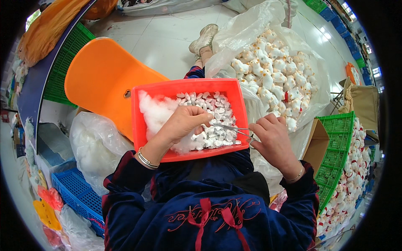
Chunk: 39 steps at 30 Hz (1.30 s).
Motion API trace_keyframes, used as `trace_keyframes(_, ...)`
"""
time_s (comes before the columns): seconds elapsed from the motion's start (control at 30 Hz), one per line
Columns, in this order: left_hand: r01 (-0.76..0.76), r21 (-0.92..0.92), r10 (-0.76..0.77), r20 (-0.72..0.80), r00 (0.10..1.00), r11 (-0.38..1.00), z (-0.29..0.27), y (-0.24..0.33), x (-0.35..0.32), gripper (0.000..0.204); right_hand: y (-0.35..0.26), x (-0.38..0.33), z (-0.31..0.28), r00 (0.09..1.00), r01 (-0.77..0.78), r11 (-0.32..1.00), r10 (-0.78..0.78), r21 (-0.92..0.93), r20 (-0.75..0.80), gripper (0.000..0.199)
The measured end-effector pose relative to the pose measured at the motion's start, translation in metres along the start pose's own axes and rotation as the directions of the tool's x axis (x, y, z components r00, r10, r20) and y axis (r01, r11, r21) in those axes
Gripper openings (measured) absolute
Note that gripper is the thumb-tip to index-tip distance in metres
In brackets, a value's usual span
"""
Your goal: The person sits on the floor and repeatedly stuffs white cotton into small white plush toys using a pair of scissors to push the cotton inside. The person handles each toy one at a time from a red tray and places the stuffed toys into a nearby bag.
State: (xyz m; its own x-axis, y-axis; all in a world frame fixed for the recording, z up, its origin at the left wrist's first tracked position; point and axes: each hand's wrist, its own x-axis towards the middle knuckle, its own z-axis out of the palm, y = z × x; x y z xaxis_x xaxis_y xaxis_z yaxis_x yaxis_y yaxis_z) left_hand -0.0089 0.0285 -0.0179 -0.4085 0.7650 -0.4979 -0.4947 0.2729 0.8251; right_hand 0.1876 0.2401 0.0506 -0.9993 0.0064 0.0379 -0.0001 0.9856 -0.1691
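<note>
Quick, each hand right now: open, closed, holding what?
Left hand: pinched closed; what it holds, if anything, can't be told.
Right hand: closed, holding a metal scissor-handled tool.

Red cursive lettering (215,215) — across front of dark blue top (220,242).

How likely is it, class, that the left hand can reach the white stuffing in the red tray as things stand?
Probably yes: the left hand is over the red tray, close to the white stuffing, with nothing visible between them.
</note>
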Motion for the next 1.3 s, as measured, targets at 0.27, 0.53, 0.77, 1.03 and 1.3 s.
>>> trace_keyframes(0.27,-0.013,-0.071,0.012,-0.011,1.0,0.997,0.001,-0.004,0.0,0.017,0.0,-0.001,0.0,1.0,-0.007,1.0,0.007,-0.002,-0.003,0.04)
trace_keyframes(0.53,-0.161,-0.208,0.144,-0.095,0.985,0.965,0.003,-0.003,-0.008,0.01,0.003,-0.004,-0.004,0.962,-0.171,0.954,0.107,0.247,0.251,0.039)
trace_keyframes(0.77,-0.255,-0.274,0.212,-0.176,0.961,0.927,0.01,-0.008,-0.009,0.012,-0.004,0.002,0.006,0.984,-0.155,0.863,0.092,0.482,0.152,0.034)
trace_keyframes(1.03,-0.293,-0.32,0.239,-0.197,0.951,0.901,0.016,-0.004,-0.012,0.014,-0.011,0.007,0.016,0.975,-0.209,0.815,0.127,0.541,0.185,0.026)
trace_keyframes(1.3,-0.307,-0.35,0.221,-0.263,0.939,0.885,0.024,-0.008,-0.012,0.013,-0.015,0.007,0.025,0.97,-0.24,0.712,0.149,0.66,0.192,0.029)
